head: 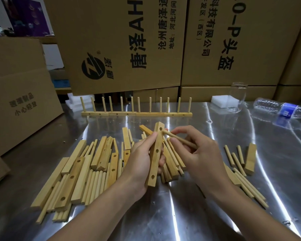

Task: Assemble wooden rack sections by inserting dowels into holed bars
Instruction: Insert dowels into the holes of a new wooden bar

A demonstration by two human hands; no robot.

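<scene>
Now your left hand (137, 164) is gripping the holed bar (154, 160) above the middle of the tabletop (181, 214), fingers (162, 161) curling round it; your right hand (203, 157) is pinching a dowel (176, 137), its tip at the bar's uppermost hole.

The worktop (207, 214) is metal, glossy and reflecting. The bar (155, 159) and the dowel (177, 139) are pale wood, smooth and matt. The boxes (111, 23) are brown cardboard, matt. The bottle (271, 106) is clear plastic, the glass (237, 96) clear and shiny, the foam (221, 100) white and matt.
</scene>
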